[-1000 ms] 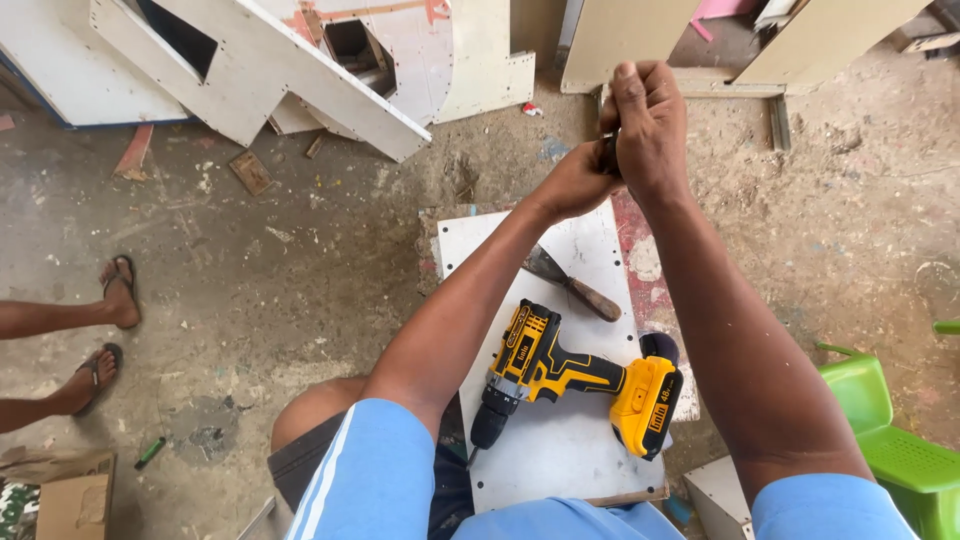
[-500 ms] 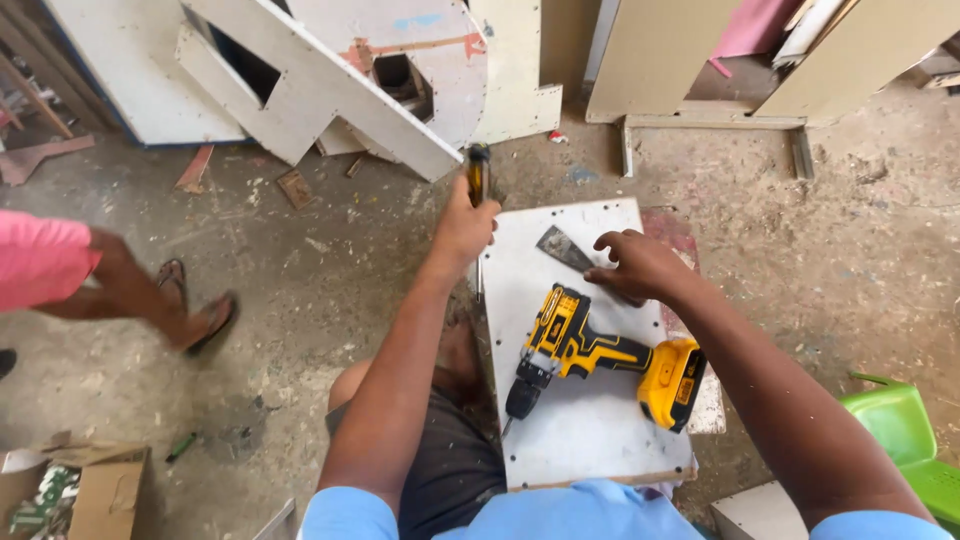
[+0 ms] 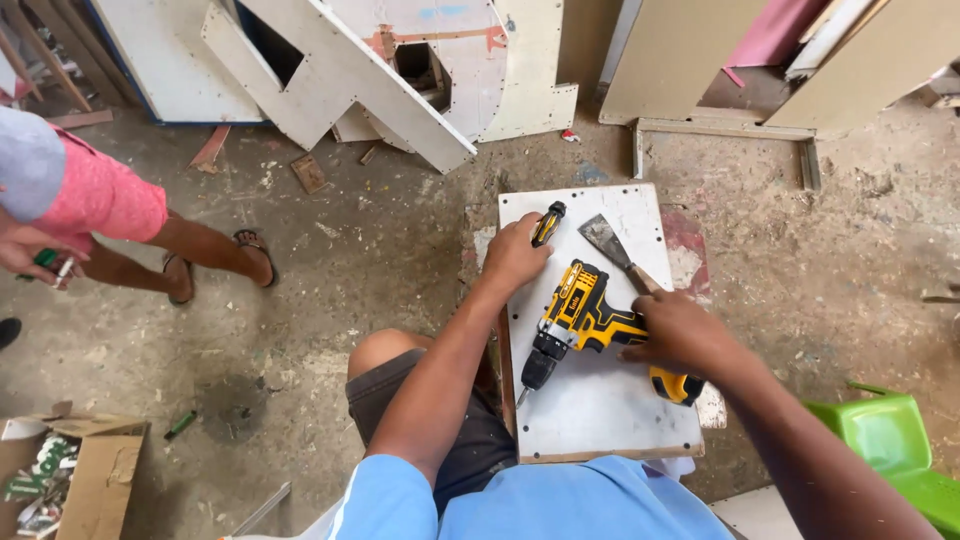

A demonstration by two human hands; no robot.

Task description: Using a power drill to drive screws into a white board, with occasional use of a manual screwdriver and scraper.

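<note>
Both hands have dropped onto the white board [image 3: 590,420] since half a second ago. Left hand [image 3: 512,256] has come down from mid-air and now rests on the board's far left part, clamped round a black-and-yellow screwdriver [image 3: 547,224] that points away. Right hand [image 3: 678,330] has slid nearer and closes over the yellow drill [image 3: 575,320] at its handle. Its long axis runs from far right to near left, bit toward the knee. A scraper [image 3: 612,245] lies just beyond, blade far, nearest the right hand.
</note>
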